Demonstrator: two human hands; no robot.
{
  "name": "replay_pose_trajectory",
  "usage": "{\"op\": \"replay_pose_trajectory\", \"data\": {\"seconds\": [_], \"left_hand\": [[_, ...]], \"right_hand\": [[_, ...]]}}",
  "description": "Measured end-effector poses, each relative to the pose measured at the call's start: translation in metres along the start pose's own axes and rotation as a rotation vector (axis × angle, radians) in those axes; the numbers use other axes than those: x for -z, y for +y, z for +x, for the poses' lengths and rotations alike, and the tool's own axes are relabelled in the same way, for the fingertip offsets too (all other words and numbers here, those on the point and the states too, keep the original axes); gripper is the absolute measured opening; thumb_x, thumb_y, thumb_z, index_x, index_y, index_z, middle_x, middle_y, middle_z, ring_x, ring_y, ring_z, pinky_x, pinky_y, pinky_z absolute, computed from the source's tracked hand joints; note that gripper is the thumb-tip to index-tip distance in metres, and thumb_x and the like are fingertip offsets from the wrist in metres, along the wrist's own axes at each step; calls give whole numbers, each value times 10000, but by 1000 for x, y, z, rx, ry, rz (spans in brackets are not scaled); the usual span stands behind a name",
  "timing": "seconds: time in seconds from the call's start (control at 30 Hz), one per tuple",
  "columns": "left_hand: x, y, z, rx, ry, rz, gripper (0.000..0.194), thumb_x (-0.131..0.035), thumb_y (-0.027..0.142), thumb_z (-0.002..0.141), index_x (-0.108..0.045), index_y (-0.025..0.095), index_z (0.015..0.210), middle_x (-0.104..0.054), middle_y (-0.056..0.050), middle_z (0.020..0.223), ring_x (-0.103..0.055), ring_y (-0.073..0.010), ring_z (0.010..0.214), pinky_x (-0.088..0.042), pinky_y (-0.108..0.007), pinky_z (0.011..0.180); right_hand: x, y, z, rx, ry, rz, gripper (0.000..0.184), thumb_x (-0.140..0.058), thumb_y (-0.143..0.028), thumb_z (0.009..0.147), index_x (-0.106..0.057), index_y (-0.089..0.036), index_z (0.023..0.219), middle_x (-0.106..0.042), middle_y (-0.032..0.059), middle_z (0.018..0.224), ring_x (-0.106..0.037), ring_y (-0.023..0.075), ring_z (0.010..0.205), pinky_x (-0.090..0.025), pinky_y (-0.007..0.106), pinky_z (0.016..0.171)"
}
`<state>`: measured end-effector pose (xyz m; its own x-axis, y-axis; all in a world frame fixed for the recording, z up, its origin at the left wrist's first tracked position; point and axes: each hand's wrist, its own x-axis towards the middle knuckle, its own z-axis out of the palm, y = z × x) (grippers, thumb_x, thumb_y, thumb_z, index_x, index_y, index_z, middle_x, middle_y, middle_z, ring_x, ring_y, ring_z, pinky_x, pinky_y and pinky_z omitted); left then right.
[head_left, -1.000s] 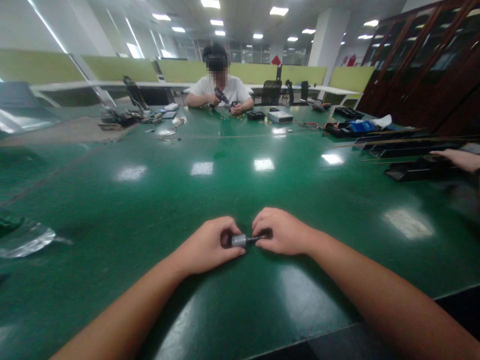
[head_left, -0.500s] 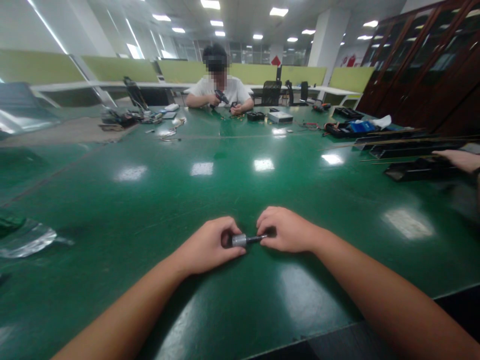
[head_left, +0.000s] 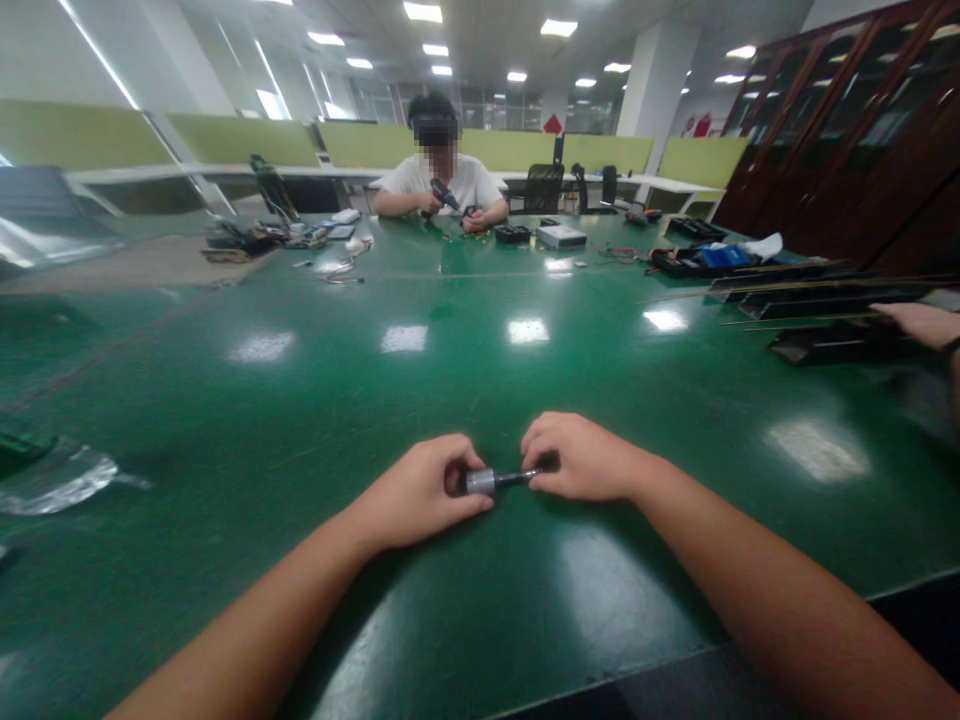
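Observation:
A short silver cylinder [head_left: 480, 482] lies sideways just over or on the green table. From its right end runs a thin dark rod [head_left: 513, 479]; what kind of part this is I cannot tell. My left hand [head_left: 427, 492] grips the cylinder between thumb and fingers, hiding its left end. The thumb and fingertips of my right hand [head_left: 577, 458] pinch the far end of the rod, where a small shiny tip shows.
Across the table [head_left: 337, 380] a person [head_left: 442, 185] holds a power tool [head_left: 444, 193]. Black trays [head_left: 847, 340] and long thin rods reach in from the right, with another person's hand [head_left: 926, 325] on them. Clear plastic wrapping [head_left: 67, 485] lies at left.
My right hand has shifted a little to the right, so more of the dark rod shows between the hands. My left hand has stayed nearly still on the cylinder.

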<state>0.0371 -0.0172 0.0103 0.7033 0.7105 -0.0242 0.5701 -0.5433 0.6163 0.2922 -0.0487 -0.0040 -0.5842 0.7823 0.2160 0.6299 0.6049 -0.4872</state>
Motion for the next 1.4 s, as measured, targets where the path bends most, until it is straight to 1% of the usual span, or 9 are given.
{"op": "replay_pose_trajectory", "data": {"seconds": [0.2,0.43,0.53,0.7,0.9,1.0,1.2,1.33,1.4], "left_hand": [[0,0,0,11,-5,8,222,-748,345,773,-675,171,891,-618,-2,756,-578,-172,674,-407,-261,605],[0,-1,-1,11,-6,1,234,-751,357,779,-674,171,897,-620,-6,775,-578,-172,682,-415,-263,606],[-1,-2,-1,5,-6,-5,239,-750,365,783,-675,171,901,-618,-5,774,-576,-170,679,-418,-264,607],[-1,-1,0,10,-7,-10,235,-749,361,782,-675,173,902,-619,1,756,-579,-167,667,-416,-259,598],[-5,-1,2,-25,29,-1,208,-755,309,748,-655,168,864,-628,1,765,-581,-163,679,-409,-251,603],[-6,-1,2,-22,48,12,204,-746,312,753,-636,163,841,-618,2,744,-572,-163,669,-403,-251,595],[0,-1,0,-35,1,4,272,-745,402,800,-683,173,933,-624,2,751,-587,-160,661,-424,-248,596],[4,1,1,-68,-7,-23,292,-633,456,910,-724,184,965,-655,-19,795,-605,-156,690,-452,-250,638],[4,2,2,-80,-12,-21,289,-618,446,921,-729,183,957,-663,-25,807,-609,-154,696,-456,-249,646]], "right_hand": [[3,2,-1,-24,-24,-12,90,-760,-185,784,-783,-194,870,-734,46,984,-650,200,975,-487,340,942],[18,6,-6,-105,-67,-107,104,-752,-160,765,-794,-199,852,-741,55,978,-658,218,980,-486,357,939],[20,5,-7,-98,-81,-96,101,-755,-171,772,-798,-199,859,-742,55,989,-661,217,976,-490,349,927],[12,3,-4,-58,-80,-63,89,-760,-180,789,-790,-205,869,-741,49,979,-657,216,979,-483,352,924],[-15,-10,11,57,-16,12,74,-716,-209,869,-748,-156,909,-735,71,955,-648,201,942,-495,329,876],[-25,-13,17,69,41,5,71,-712,-204,872,-742,-151,909,-739,80,981,-646,209,959,-492,335,884],[-25,-12,16,63,63,7,83,-724,-222,857,-743,-160,909,-747,71,984,-650,213,948,-496,340,877],[-25,-13,14,71,61,-6,82,-725,-235,852,-738,-159,879,-745,75,983,-649,215,943,-496,347,874],[-25,-14,14,72,67,-4,81,-727,-234,845,-736,-159,873,-744,72,981,-648,214,938,-494,350,879]]}}
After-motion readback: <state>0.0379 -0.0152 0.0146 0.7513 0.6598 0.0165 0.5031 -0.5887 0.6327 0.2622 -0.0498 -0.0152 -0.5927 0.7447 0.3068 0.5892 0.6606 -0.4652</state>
